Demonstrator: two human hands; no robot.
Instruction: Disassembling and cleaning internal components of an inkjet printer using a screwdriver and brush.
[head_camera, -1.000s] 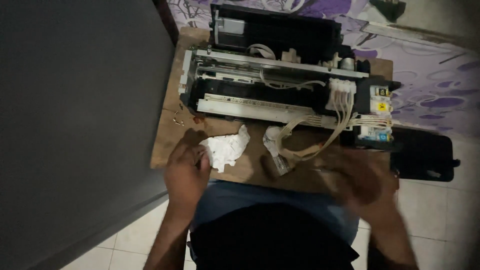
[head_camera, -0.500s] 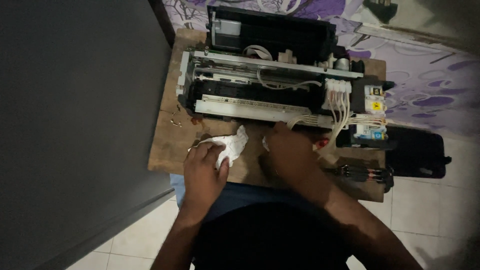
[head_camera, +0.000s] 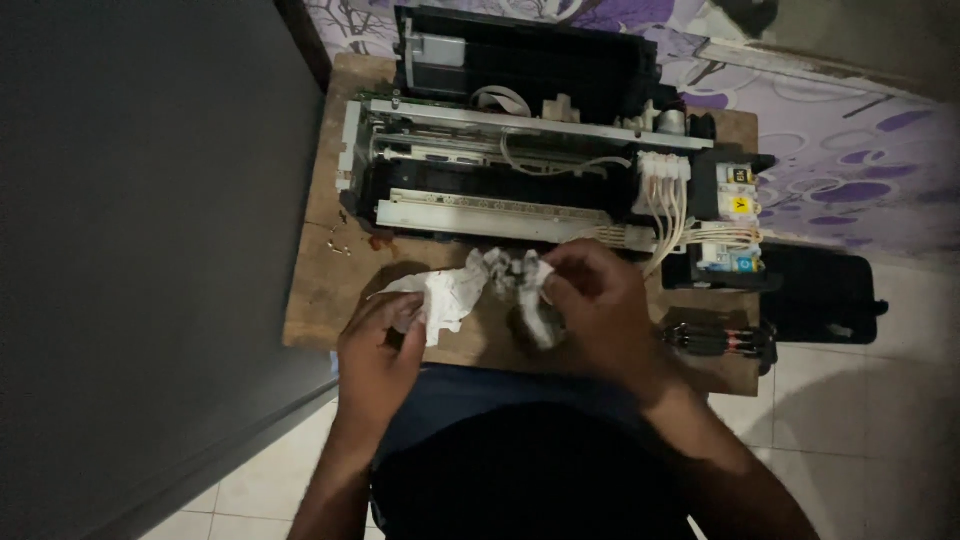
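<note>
A crumpled white tissue (head_camera: 452, 290) is stretched between my two hands above a small wooden table (head_camera: 325, 270). My left hand (head_camera: 380, 345) pinches its left end. My right hand (head_camera: 590, 300) grips its right end together with a small grey-white part (head_camera: 538, 318) that hangs under the fingers. Just beyond the hands an opened printer (head_camera: 520, 170) with its cover off shows a white rail, thin tubes and ink tanks (head_camera: 735, 215) at its right side.
A black printer cover (head_camera: 825, 295) lies right of the table on the tiled floor. A dark tool with a black handle (head_camera: 720, 340) rests at the table's right front corner. A dark wall or cabinet (head_camera: 140, 250) fills the left. Purple-patterned fabric (head_camera: 860, 150) lies behind.
Both hands moved in from the table's front edge to the tissue; the right hand crossed left from the right side, and the tissue is now lifted and stretched between them.
</note>
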